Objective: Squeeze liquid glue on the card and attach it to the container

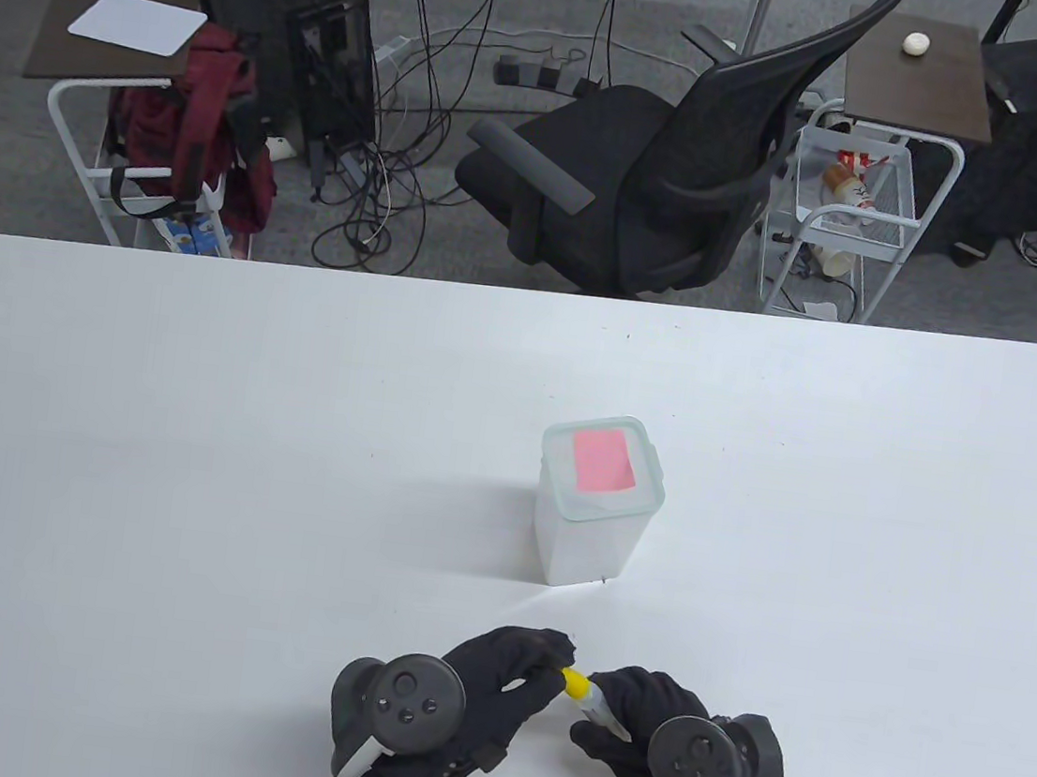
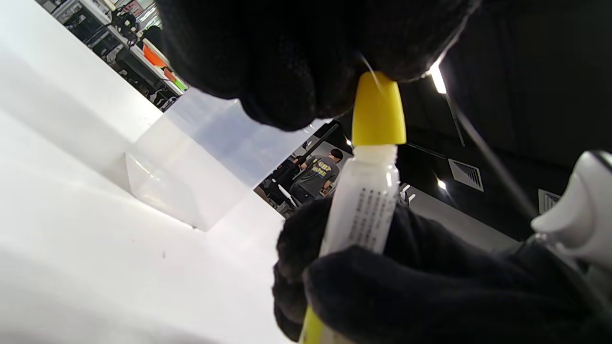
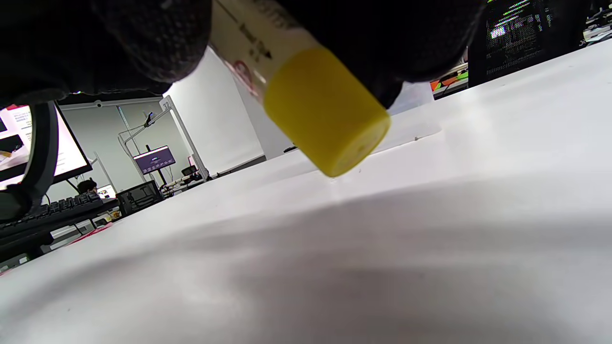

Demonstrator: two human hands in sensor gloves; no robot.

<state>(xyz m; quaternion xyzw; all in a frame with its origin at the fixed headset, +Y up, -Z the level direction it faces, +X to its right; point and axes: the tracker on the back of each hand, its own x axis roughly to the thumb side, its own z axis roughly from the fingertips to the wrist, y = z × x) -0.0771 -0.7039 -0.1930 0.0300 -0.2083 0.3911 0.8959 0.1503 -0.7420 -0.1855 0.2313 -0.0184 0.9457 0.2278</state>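
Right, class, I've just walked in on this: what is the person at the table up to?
Two gloved hands work a small glue tube near the table's front edge. The right hand grips the tube's body, while the left hand pinches its yellow cap, which sits on the tube. Further back stands a translucent container with a pink card lying on its lid, so the card seems to be in place already.
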